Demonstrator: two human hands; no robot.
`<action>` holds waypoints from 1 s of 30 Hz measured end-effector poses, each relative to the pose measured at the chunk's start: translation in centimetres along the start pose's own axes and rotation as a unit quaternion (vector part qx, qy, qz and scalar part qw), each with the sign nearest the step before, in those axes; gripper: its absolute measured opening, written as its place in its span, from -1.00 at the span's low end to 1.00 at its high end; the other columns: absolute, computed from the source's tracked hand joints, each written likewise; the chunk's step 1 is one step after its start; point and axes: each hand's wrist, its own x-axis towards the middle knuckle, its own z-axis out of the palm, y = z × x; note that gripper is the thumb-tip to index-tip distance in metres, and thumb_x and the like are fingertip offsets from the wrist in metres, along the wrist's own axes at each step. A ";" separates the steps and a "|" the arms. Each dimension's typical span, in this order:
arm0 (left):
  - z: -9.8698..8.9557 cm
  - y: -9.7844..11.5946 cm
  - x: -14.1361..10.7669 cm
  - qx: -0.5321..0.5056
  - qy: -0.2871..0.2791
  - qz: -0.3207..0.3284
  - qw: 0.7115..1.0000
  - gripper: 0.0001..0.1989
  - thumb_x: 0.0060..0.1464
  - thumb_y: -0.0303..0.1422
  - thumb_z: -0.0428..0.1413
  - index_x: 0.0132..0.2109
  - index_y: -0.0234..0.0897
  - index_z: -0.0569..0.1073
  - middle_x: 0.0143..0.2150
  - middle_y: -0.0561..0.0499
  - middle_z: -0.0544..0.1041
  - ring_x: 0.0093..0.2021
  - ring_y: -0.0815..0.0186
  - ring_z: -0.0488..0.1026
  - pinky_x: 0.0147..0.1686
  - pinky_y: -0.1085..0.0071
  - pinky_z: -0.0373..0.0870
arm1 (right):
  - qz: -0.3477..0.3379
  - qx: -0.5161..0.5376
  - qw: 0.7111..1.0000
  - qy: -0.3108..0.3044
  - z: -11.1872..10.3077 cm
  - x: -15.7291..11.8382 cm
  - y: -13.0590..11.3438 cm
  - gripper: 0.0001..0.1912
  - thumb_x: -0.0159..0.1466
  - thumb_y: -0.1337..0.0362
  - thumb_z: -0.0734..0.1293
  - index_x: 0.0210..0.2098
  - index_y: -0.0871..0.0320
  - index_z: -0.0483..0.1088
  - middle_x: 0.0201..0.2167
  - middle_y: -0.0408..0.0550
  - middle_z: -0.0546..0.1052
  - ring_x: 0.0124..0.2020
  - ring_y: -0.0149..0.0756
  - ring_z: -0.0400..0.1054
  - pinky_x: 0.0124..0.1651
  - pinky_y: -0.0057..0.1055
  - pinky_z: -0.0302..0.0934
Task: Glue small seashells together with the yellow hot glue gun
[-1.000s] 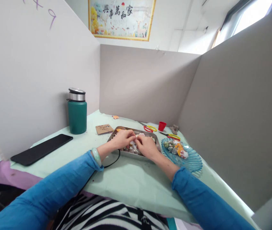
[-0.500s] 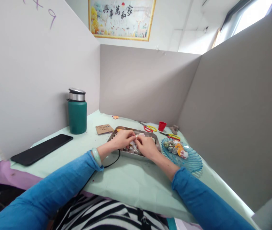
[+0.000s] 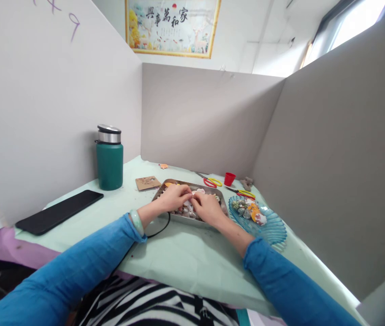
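Observation:
Above a metal tray (image 3: 192, 220) of small mixed pieces, my left hand (image 3: 176, 197) and my right hand (image 3: 207, 207) meet at the fingertips. Both are closed in a pinch. Whatever lies between the fingertips is too small to make out. White and pinkish pieces show in the tray below them. Right of the tray, a blue ribbed glass plate (image 3: 275, 228) bears several orange, white and grey-green decorated pieces.
A green bottle (image 3: 110, 165) and a black phone (image 3: 59, 211) are at the left. Behind the tray are a brown card (image 3: 147, 183), two pairs of scissors (image 3: 212, 182) and a red cup (image 3: 229, 179). Grey panels (image 3: 209, 117) enclose the table. A black cord runs beside my left wrist.

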 end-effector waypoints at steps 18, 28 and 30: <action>-0.1 0.4 -0.1 0.018 -0.004 -0.008 1.000 -0.76 0.09 -0.24 -0.07 -0.32 -0.31 0.39 -0.59 0.09 0.44 -0.65 0.45 0.36 -0.54 0.56 0.22 | 0.010 -0.018 1.000 -0.023 -0.1 0.0 -0.1 -0.63 0.30 0.11 0.07 -0.36 0.14 0.42 -0.42 -0.07 0.52 -0.40 -0.37 0.34 -0.39 -0.48 -0.05; -0.1 0.3 -0.1 0.022 -0.003 -0.002 1.000 -0.76 0.09 -0.23 -0.07 -0.33 -0.31 0.38 -0.61 0.10 0.43 -0.65 0.45 0.35 -0.55 0.56 0.21 | -0.003 -0.015 1.000 -0.017 -0.1 0.1 -0.1 -0.66 0.30 0.14 0.08 -0.37 0.13 0.41 -0.43 -0.09 0.52 -0.41 -0.36 0.33 -0.40 -0.47 -0.06; -0.1 0.4 -0.1 0.018 -0.005 -0.007 1.000 -0.75 0.09 -0.23 -0.07 -0.32 -0.32 0.38 -0.61 0.09 0.43 -0.66 0.45 0.35 -0.57 0.57 0.20 | -0.002 -0.013 1.000 -0.021 -0.1 0.0 0.0 -0.65 0.30 0.14 0.08 -0.37 0.14 0.41 -0.44 -0.09 0.51 -0.41 -0.37 0.33 -0.40 -0.48 -0.06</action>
